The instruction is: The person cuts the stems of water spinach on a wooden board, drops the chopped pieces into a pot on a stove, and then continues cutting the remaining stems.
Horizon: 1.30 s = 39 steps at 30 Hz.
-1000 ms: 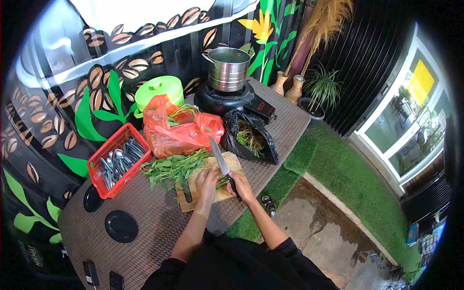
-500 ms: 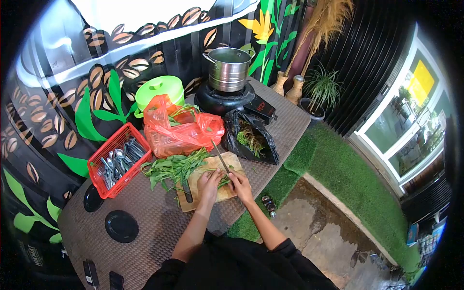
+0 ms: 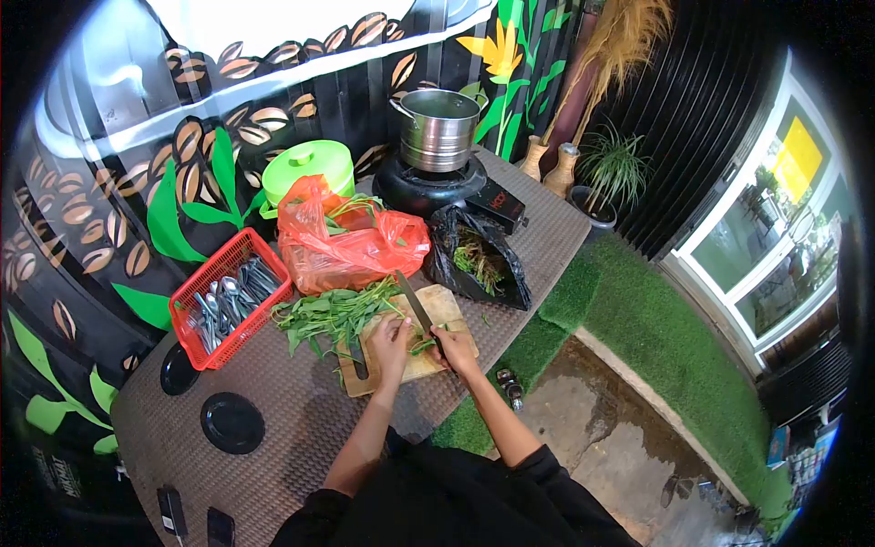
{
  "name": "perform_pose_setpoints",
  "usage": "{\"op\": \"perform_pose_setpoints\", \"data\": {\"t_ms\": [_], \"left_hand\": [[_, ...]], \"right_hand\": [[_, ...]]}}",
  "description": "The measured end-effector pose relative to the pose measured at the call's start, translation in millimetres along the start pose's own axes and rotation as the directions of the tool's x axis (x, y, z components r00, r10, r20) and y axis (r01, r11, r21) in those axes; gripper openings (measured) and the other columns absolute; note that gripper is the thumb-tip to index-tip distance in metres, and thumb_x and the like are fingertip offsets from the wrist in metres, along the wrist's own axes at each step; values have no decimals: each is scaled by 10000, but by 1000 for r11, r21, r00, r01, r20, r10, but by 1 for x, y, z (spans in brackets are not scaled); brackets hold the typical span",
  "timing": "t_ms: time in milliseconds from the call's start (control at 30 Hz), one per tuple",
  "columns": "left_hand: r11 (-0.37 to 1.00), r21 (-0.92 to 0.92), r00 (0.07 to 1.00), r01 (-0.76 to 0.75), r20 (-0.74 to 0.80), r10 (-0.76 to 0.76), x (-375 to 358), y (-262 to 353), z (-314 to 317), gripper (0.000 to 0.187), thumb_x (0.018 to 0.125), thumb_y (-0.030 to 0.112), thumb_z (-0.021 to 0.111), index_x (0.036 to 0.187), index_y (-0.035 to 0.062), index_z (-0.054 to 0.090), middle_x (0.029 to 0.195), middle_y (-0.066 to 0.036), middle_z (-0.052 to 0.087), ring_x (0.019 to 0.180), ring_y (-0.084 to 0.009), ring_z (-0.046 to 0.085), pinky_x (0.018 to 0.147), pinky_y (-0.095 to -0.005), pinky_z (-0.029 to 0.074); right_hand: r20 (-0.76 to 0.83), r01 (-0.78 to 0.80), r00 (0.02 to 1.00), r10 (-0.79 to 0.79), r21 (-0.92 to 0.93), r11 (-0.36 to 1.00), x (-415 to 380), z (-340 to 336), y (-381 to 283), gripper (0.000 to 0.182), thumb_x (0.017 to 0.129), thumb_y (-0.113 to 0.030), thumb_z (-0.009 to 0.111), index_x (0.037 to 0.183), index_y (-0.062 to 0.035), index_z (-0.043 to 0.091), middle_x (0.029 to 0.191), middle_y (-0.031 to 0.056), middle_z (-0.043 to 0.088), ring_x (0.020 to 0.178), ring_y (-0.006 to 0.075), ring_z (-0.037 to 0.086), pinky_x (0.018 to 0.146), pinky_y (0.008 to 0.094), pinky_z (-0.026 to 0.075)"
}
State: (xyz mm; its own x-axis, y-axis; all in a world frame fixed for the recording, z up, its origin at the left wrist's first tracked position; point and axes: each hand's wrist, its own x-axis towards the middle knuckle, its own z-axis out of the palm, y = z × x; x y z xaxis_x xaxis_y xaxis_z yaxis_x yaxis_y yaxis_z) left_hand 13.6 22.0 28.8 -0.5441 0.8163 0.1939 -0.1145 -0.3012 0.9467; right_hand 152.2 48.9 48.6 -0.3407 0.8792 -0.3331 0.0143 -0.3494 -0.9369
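Observation:
My right hand (image 3: 454, 351) grips a knife (image 3: 416, 305), its blade pointing up and to the left over the wooden cutting board (image 3: 437, 362). Left of it, my left hand (image 3: 390, 342) is above the board with its fingers bent close together; what they hold, if anything, is too small to tell. Some cut green pieces (image 3: 421, 346) lie on the board between my hands. A pile of leafy green stems (image 3: 333, 314) rests at the board's upper left and spills onto the table.
Behind the greens are a red plastic bag (image 3: 351, 251) and a black bag (image 3: 474, 260) with stems. A red cutlery basket (image 3: 205, 351), black plates (image 3: 232, 423), a green lidded pot (image 3: 305, 169) and a steel pot (image 3: 437, 137) on a stove (image 3: 401, 191) stand around.
My left hand has lifted slightly and its fingers have shifted. The knife has turned so more of its blade faces the camera. The view has moved slightly.

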Motion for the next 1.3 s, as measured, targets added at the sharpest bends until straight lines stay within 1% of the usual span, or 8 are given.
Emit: {"op": "perform_pose_setpoints", "data": {"t_ms": [167, 333, 467, 633, 867, 1000, 1067, 1300], "left_hand": [[990, -39, 987, 133, 96, -129, 3, -22, -9, 197, 889, 82, 589, 1032, -45, 539, 870, -90, 622, 755, -136, 616, 679, -241, 503], [967, -127, 971, 222, 115, -208, 1, -28, -5, 184, 893, 81, 579, 1028, -39, 544, 904, -100, 627, 758, -141, 619, 675, -252, 522], [975, 3, 952, 221, 216, -217, 4, -29, -4, 160, 886, 72, 587, 1005, -30, 555, 884, -94, 636, 754, -140, 621, 699, -251, 526], [982, 15, 919, 189, 351, -182, -2, -16, 4, 213, 863, 68, 621, 1034, -55, 593, 888, -92, 659, 761, -121, 623, 698, -234, 518], [980, 175, 884, 96, 438, -165, -10, 7, 12, 179, 833, 77, 669, 968, -40, 673, 877, -66, 678, 774, -101, 616, 707, -216, 486], [977, 117, 884, 176, 417, -209, -5, 12, 15, 196, 839, 69, 658, 992, -54, 660, 889, -71, 676, 803, -102, 614, 722, -226, 488], [945, -87, 914, 317, 296, -279, 2, 10, 18, 198, 845, 71, 652, 1005, -46, 657, 935, -78, 669, 829, -105, 608, 746, -225, 482], [975, -52, 886, 216, 431, -173, 3, 26, 29, 186, 859, 63, 631, 1009, -48, 636, 923, -78, 659, 840, -112, 610, 752, -229, 482]], "right_hand": [[-9, 51, 999, -53, -193, 980, 4, -6, -6, 402, 822, -329, 678, 549, -75, 527, 457, -15, 453, 356, 67, 382, 353, 234, 250], [-4, 294, 950, -313, -339, 894, 22, -16, 12, 387, 803, -293, 704, 544, -58, 539, 444, -27, 446, 358, 49, 374, 351, 234, 247], [-90, 286, 943, -321, -275, 918, 16, -14, 7, 341, 809, -276, 699, 591, -51, 566, 476, -31, 471, 379, 41, 386, 362, 227, 257], [-120, 363, 912, -393, -210, 908, 3, -14, -2, 227, 815, -241, 701, 830, -19, 657, 558, -36, 531, 433, 24, 422, 388, 211, 290], [-177, 469, 844, -507, -215, 857, 8, -20, 3, 213, 795, -201, 725, 849, -6, 660, 535, -51, 503, 419, 19, 407, 379, 202, 278], [-137, 393, 902, -409, -129, 910, -4, -23, -7, 196, 795, -184, 724, 843, -5, 660, 516, -57, 482, 415, 18, 390, 377, 203, 252], [-113, 411, 898, -425, -127, 903, -7, -26, -7, 192, 796, -183, 723, 842, -8, 661, 511, -60, 474, 417, 17, 385, 381, 206, 246], [-112, 385, 906, -407, -177, 906, -17, -24, -7, 193, 809, -200, 710, 852, -18, 665, 515, -66, 458, 424, 18, 378, 399, 210, 259]]}}
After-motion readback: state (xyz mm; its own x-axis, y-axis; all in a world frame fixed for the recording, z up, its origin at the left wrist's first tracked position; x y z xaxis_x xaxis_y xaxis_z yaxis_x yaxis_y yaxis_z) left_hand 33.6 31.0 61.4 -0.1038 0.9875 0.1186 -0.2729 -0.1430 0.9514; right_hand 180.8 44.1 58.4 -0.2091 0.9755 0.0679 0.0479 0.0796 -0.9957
